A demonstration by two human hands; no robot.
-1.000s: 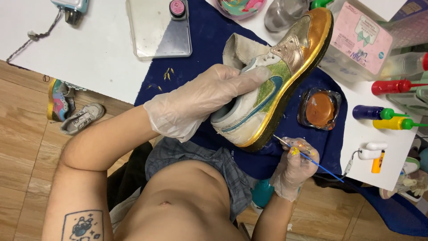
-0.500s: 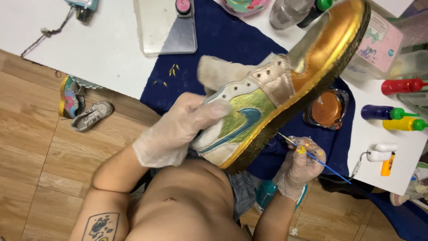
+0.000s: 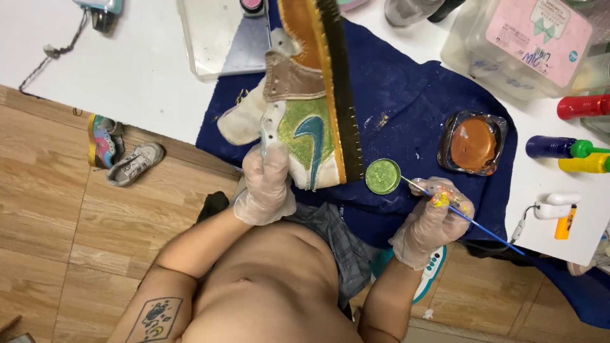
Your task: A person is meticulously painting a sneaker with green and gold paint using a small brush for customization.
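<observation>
My gloved left hand grips a sneaker by its heel end and holds it upright, toe up, dark sole edge facing right. The shoe is white with a green panel, a blue swoosh-shaped mark and gold trim. My gloved right hand, smeared with yellow and red paint, pinches a thin blue-handled paintbrush. The brush tip points at a small round lid of green paint on the dark blue cloth. The brush is apart from the shoe.
A clear dish of orange-brown paint lies on the cloth. Red, blue and yellow paint bottles lie on the white table at right, beside a clear box with a pink label. Small shoes rest on the wooden floor.
My left hand has swung the sneaker from a slanted position to nearly upright and shifted its grip to the heel. The green paint lid is now uncovered. My right hand moved slightly up.
</observation>
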